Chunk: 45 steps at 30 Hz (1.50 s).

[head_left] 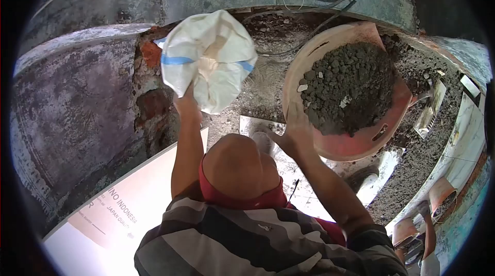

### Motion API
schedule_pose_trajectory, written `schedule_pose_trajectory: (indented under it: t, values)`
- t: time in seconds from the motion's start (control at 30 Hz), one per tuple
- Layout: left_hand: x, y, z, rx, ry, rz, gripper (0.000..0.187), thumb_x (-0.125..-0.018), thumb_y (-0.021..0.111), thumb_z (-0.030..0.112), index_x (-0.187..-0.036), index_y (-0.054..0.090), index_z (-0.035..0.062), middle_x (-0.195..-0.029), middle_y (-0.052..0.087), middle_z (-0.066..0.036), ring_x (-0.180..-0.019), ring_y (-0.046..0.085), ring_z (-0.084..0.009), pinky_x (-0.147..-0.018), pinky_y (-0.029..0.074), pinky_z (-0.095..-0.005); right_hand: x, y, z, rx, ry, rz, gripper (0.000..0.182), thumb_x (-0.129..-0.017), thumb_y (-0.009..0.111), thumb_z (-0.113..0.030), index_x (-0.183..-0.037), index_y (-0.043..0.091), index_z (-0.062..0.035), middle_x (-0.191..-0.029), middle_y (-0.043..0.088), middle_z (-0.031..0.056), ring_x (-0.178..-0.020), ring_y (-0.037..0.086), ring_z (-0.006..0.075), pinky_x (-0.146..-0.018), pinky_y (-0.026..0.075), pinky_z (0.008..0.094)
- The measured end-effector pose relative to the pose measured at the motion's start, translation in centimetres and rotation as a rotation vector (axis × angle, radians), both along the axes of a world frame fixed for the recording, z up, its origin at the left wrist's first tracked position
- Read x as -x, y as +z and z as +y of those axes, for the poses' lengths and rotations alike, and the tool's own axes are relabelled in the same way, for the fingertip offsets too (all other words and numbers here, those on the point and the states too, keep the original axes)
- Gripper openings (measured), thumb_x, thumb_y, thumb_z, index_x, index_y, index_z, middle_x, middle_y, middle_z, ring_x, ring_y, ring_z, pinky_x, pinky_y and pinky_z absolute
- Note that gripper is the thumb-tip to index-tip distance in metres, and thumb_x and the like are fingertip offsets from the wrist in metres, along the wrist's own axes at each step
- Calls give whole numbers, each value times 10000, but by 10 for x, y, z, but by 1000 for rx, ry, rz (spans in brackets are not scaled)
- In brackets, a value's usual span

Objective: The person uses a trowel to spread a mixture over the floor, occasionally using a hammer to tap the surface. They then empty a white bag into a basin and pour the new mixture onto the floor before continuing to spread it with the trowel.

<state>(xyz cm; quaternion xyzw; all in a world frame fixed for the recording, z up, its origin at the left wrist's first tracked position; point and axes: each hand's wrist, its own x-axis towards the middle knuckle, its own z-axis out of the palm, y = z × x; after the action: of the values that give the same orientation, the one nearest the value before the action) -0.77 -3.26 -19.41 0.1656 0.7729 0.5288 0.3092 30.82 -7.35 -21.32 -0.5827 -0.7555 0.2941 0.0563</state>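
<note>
In the head view, the left hand (pixel 188 107) is closed on the near edge of a white woven plastic sack with blue stripes (pixel 209 62), which stands beyond it, left of a round orange-red plastic basin (pixel 343 148). The basin holds dark, crumbly, stone-flecked material (pixel 350 85). The right hand (pixel 298 139) is open, fingers spread, at the basin's near-left rim; how firmly it presses, I cannot tell. The hands are well apart.

For good control, the left hand would do best to pinch a folded, doubled edge of the sack, as thin fabric slips and sags easily. The right palm should bear on the solid rim, clear of the loose lumps heaped near it. The black cable (pixel 337 15) running between sack and basin could snag, so both are best kept off it.
</note>
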Motion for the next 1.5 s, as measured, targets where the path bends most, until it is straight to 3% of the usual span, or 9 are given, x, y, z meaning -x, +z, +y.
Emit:
schedule_pose_trajectory:
  t: [0.2,0.63,0.87,1.0,1.1,1.2,1.33,1.43,1.5]
  values:
    - [-3,0,13,20,-69,53,408,-841,628,27,-1232,531,-37,-1163,607,-126,-1043,593,-214,-913,456,-337,-11,-15,-9,228,40,-82,643,-769,581,-73,-1357,354,54,-1218,516,237,-1050,557,388,-853,497,434]
    - [34,21,28,111,-158,0,458,-808,539,19,-1259,479,-35,-1158,572,-131,-1016,587,-255,-882,477,-344,-136,33,-104,269,447,-158,425,-823,514,-111,-1235,488,-7,-1053,578,127,-904,627,267,-701,541,367]
    - [21,77,28,350,-492,222,543,-752,516,-12,-1292,465,-25,-1154,578,-112,-1049,569,-233,-920,438,-320,-142,55,-48,554,268,21,351,-800,639,-196,-1091,593,-5,-1053,620,157,-977,612,318,-828,496,421]
    - [28,118,12,200,-391,-165,621,-712,574,74,-1312,463,-46,-1222,574,-119,-1076,571,-211,-931,434,-315,-177,38,24,168,-225,13,272,-834,650,-192,-1035,613,-13,-1012,642,163,-951,611,349,-821,486,428]
    - [25,162,26,150,-620,-307,662,-701,631,154,-1305,465,-58,-1216,580,-115,-1068,578,-215,-929,438,-310,-160,61,72,73,-195,230,342,-811,673,-159,-1091,584,17,-1036,621,193,-970,610,343,-876,472,414]
    - [9,154,55,217,-851,-218,743,-678,713,239,-1316,462,-45,-1201,579,-111,-1074,573,-217,-943,437,-321,-83,85,102,41,-147,559,583,-772,719,-180,-1271,496,21,-1181,568,189,-1114,572,309,-987,420,369]
    - [-24,127,86,281,-1114,-54,863,-667,781,312,-1358,407,-45,-1287,514,-151,-1184,507,-265,-1012,398,-368,19,54,126,-80,-103,504,590,-775,695,-173,-1291,484,17,-1208,564,182,-1115,570,291,-978,431,368]
    - [-36,122,61,326,-958,944,989,-636,836,345,-1406,339,-27,-1381,407,-213,-1288,404,-331,-1074,335,-412,32,35,137,433,-343,534,483,-843,628,-188,-1261,509,23,-1132,614,165,-1065,598,278,-928,471,371]
    - [-47,101,15,379,-743,743,1183,-545,887,375,-1448,235,-26,-1438,309,-270,-1339,325,-381,-1122,256,-439,29,21,130,455,-610,898,408,-898,569,-207,-1228,527,29,-1102,633,151,-1037,614,272,-899,488,385]
